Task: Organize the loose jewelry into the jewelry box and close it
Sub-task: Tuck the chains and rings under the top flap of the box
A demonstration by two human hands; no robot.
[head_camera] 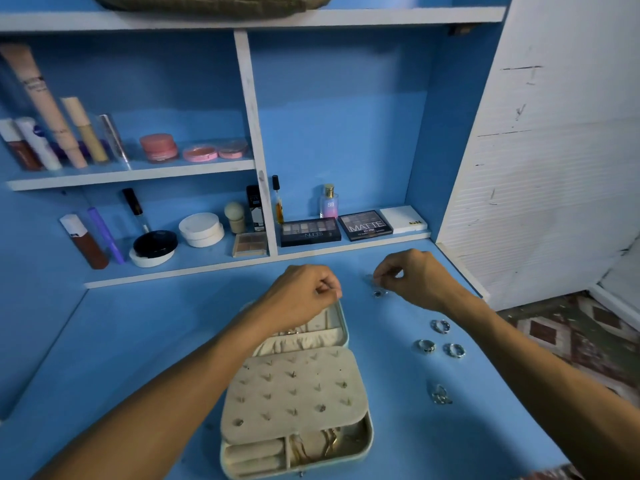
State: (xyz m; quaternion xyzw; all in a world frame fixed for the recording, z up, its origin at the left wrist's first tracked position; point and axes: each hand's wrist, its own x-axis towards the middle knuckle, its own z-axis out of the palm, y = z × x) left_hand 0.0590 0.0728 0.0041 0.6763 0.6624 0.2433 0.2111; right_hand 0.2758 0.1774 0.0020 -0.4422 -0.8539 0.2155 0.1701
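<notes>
Spreading across most of the view, the blue counter (138, 358) ran back to a set of blue shelves (131, 174) edged in white, where tubes, round pots and flat eyeshadow palettes (365, 225) stood in rows. The jewelry box (345, 332) lay open near the middle of the counter, its lid half away from the person and its tray half toward them. A beige earring panel (294, 393), dotted with small studs, was folded down over most of the tray. Below it showed padded ring rolls (252, 452) on the left and gold chains (325, 445) in the compartment beside them.

Both forearms reached in from the bottom corners. The left hand (304, 296) hung over the far edge of the lid half. Its fingers were curled in and the thumb and forefinger pressed tip to tip, though whether anything sat between them was too small to tell. The right hand (412, 275) was well to the right of the box, near the lowest shelf, with its fingers bunched in a pinch on a small pale piece (375, 278) held just above the counter.

One ring (379, 293) lay on the counter just under those fingertips, apart from them. Four more loose rings sat along the right forearm, all outside the box: one (440, 326) farthest, a pair (426, 347) (454, 350) side by side, and the nearest ring (440, 394) alone.
</notes>
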